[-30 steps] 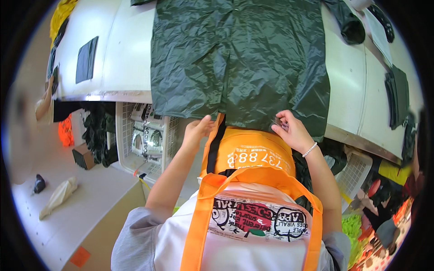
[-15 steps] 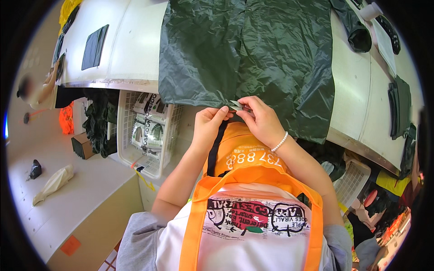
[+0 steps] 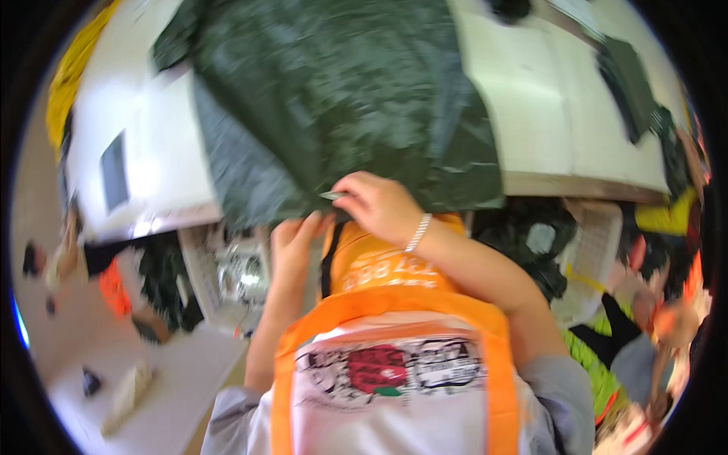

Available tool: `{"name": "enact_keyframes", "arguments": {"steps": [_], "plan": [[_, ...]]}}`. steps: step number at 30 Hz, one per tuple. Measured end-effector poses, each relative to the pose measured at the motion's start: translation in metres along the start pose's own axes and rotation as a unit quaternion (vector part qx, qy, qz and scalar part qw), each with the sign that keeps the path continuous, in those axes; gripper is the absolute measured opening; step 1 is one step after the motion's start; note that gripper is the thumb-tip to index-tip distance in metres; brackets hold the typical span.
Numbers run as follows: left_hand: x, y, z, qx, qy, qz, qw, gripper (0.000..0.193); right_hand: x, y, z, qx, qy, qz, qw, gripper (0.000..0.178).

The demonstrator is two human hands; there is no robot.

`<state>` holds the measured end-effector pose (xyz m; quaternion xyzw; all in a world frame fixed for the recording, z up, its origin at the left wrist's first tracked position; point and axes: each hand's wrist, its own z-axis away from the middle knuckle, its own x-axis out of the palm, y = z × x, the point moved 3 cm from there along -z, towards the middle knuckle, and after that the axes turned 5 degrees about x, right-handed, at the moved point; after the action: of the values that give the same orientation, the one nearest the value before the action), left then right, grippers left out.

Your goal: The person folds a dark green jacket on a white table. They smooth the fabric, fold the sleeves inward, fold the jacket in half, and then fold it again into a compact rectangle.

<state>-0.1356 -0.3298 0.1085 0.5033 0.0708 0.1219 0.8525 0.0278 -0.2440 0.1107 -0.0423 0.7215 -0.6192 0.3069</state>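
Ahead of right grip, on desk: green garment, likely light, limp, slick; best pinched by hem. Right closed on silvery tool; left grip at hem, can't tell if pinching.

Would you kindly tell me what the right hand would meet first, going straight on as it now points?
The right hand would likely meet the dark green garment first; depth is unclear, so it may already touch it.
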Motion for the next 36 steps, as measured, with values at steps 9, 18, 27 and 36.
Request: {"name": "enact_keyframes", "arguments": {"steps": [9, 18, 27, 36], "plan": [[-0.153, -0.179, 0.006, -0.253, -0.072, -0.428, 0.865, 0.026, -0.182, 0.071, 0.038, 0.19, 0.25, -0.009, 0.949, 0.023], [0.072, 0.063, -0.155, 0.107, -0.257, -0.489, 0.826, 0.018, -0.435, 0.171, 0.034, 0.238, 0.445, 0.161, 0.848, 0.019], [0.152, 0.028, -0.209, 0.272, -0.096, -0.673, 0.681, 0.083, -0.513, 0.345, -0.118, 0.334, 0.38, 0.477, 0.718, 0.032], [0.128, 0.118, -0.31, 0.218, 0.077, -0.352, 0.907, 0.028, -0.338, 0.297, -0.412, 0.227, -0.053, -0.055, 0.971, 0.053]]}}
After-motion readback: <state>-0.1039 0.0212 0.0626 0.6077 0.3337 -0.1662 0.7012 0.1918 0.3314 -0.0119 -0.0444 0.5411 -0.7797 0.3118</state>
